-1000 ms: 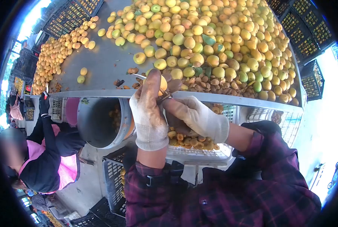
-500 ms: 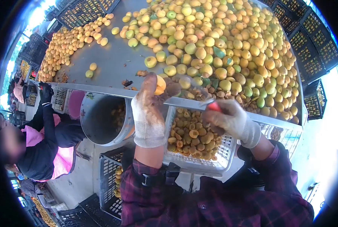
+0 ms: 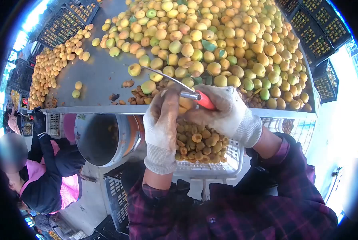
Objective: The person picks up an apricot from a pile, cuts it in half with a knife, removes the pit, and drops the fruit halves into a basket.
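Both hands wear white gloves stained brown at the fingers. My left hand point(image 3: 161, 124) is closed around a yellow-orange apricot point(image 3: 186, 105), mostly covered by the fingers. Gripped in my right hand point(image 3: 227, 110) is a knife point(image 3: 205, 101) with a red handle and metal collar; its thin blade points up and left, over the left fingers. The right fingertips meet the fruit, so the hands are together above the table's front edge. Below them, a white plastic basket point(image 3: 237, 160) holds pitted apricot halves point(image 3: 203, 146).
A metal table point(image 3: 103, 72) carries a large heap of whole apricots point(image 3: 227, 44) with some leaves. A bucket point(image 3: 103, 138) stands left of the basket. Black crates point(image 3: 315, 32) are stacked at the right. A person in black and pink point(image 3: 47, 172) sits at the left.
My right hand has moved left and up with the knife, joining my left hand at the apricot. The blade, blurred before, now shows clearly. The whole view has shifted slightly.
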Motion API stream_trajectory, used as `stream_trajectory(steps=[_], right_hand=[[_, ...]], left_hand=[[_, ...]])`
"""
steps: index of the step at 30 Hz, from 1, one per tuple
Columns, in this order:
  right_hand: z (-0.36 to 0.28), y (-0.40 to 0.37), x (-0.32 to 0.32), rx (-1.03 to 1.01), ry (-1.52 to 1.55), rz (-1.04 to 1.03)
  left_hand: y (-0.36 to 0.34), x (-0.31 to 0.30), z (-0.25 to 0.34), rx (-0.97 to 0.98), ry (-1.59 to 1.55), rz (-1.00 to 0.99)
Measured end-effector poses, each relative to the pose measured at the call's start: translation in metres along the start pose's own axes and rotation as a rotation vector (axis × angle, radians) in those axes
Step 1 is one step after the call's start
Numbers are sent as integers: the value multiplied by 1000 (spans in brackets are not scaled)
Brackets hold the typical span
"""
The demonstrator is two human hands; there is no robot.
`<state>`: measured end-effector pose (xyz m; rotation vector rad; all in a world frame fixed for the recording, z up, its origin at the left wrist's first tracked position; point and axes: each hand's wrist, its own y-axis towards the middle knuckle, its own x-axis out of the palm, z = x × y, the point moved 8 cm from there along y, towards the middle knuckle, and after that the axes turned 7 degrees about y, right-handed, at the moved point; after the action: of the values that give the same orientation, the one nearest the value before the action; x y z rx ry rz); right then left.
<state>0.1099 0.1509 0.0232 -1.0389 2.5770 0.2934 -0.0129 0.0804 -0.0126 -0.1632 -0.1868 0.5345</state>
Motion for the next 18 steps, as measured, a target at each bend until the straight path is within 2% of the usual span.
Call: stream_trajectory(steps=[2, 4, 5, 7, 10, 12, 15, 16, 18], right_hand=[[-1, 0, 1, -67, 7, 32], [3, 0, -3, 27, 86, 38], [7, 2, -4, 98, 158, 47], [-1, -1, -11, 44, 209, 45], [-5, -14, -8, 51, 239, -88], [-5, -24, -1, 40, 59, -147], [3, -35, 10, 48, 141, -133], [0, -36, 11, -24, 92, -132], [7, -37, 11, 4, 111, -138]], left_hand=[[1, 2, -2, -21, -59, -34], [-1, 3, -4, -38, -175, -88], [1, 1, -7, -33, -168, -83], [5, -7, -6, 88, 1, -89], [8, -18, -6, -5, -119, -39], [10, -22, -16, -101, -204, -2], [10, -19, -10, -64, -156, 4], [9, -18, -10, -65, -154, 1], [9, -18, -13, -110, -141, 9]])
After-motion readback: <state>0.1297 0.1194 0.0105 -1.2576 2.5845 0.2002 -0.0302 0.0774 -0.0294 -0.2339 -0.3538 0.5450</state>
